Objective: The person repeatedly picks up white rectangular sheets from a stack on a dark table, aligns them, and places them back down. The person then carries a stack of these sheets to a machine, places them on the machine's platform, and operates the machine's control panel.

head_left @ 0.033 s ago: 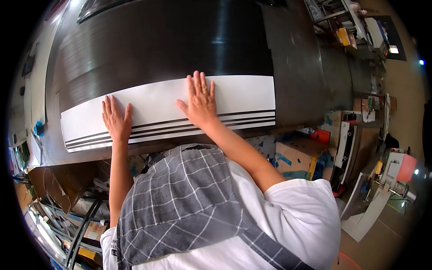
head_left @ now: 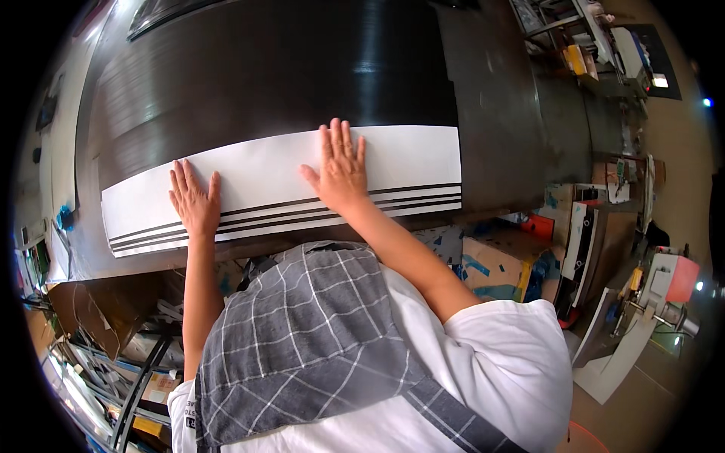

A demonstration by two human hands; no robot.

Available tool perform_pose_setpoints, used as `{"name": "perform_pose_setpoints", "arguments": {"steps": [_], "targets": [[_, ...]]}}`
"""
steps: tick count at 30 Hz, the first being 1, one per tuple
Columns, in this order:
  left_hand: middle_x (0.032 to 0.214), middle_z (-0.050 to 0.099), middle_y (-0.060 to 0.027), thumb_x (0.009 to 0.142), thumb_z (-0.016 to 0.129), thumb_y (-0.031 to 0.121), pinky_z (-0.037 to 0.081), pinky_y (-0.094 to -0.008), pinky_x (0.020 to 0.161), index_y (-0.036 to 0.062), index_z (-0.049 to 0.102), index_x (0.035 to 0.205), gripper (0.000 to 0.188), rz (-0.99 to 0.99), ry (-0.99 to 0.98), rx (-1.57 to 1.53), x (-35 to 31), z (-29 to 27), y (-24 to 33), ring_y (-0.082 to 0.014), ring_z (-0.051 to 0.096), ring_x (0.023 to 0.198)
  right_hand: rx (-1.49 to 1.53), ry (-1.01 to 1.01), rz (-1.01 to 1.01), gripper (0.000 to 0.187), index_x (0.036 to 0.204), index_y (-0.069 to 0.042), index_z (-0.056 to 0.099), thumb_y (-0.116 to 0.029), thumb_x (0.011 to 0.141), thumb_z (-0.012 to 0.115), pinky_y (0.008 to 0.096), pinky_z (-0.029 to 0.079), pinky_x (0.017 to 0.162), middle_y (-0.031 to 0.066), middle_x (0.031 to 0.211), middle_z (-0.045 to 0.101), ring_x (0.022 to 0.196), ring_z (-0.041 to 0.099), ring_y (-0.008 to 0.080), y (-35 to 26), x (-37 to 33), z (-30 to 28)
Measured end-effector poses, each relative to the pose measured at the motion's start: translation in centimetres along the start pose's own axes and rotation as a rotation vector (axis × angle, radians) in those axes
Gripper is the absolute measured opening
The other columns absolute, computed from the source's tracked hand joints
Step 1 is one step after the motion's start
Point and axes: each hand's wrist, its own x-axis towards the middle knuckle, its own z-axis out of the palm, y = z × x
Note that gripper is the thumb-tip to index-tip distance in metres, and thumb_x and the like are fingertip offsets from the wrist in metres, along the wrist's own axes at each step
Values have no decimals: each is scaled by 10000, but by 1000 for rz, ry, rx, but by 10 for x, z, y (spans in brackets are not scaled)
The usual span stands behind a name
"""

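Note:
A long white sheet (head_left: 264, 166) with several black stripes along its near side lies across the front of a dark, glossy work table (head_left: 498, 151). Flat on the left part of the sheet rests my left hand (head_left: 196, 202), fingers stretched toward the far edge. My right hand (head_left: 341, 172) presses on the sheet right of its middle, palm down and fingers spread, with the fingertips at or just past the far edge. Neither hand grips anything. Beyond the sheet a large black, shiny surface (head_left: 279, 75) covers the table.
Cardboard boxes (head_left: 502, 260) with blue tape stand below the table's near right edge. To the right is a machine (head_left: 657, 294) with a red part. A rack (head_left: 140, 385) with materials sits at lower left. A small blue object (head_left: 65, 218) lies at the table's left edge.
My right hand has slid slightly to the right on the white sheet. The left hand has hardly moved, and the sheet stays in place.

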Motion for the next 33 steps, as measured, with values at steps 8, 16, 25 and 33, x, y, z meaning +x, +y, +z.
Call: {"name": "perform_pose_setpoints", "arguments": {"steps": [8, 16, 25, 33], "targets": [[1564, 150, -113, 881, 359, 681, 139, -570, 1113, 84, 197, 1493, 870, -260, -43, 107, 25, 3, -65, -296, 114, 1446, -199, 71, 443, 811, 1475, -9, 188, -540, 911, 429, 573, 53, 1127, 230, 1536, 145, 1439, 99, 357, 107, -37, -31], [1572, 141, -80, 849, 301, 746, 143, -585, 1104, 110, 183, 1500, 918, -505, -28, 160, 60, -2, -184, -280, 104, 1450, -262, 133, 575, 757, 1459, -41, 239, -495, 901, 476, 591, 159, 1099, 239, 1520, 183, 1422, 138, 386, 142, -41, -28], [1565, 149, -113, 861, 303, 722, 123, -596, 1108, 78, 189, 1492, 909, -548, 19, 185, 70, -5, -241, -287, 108, 1448, -278, 101, 561, 753, 1480, -47, 196, -500, 926, 430, 584, 149, 1104, 218, 1541, 143, 1433, 122, 365, 158, -61, -29], [1565, 161, -94, 906, 274, 680, 115, -585, 1109, 107, 201, 1495, 824, -675, 7, 255, 53, 9, -278, -255, 91, 1453, -201, 86, 787, 693, 1458, -29, 244, -435, 935, 447, 555, 167, 1111, 222, 1518, 209, 1422, 170, 350, 173, -82, -50]]}}
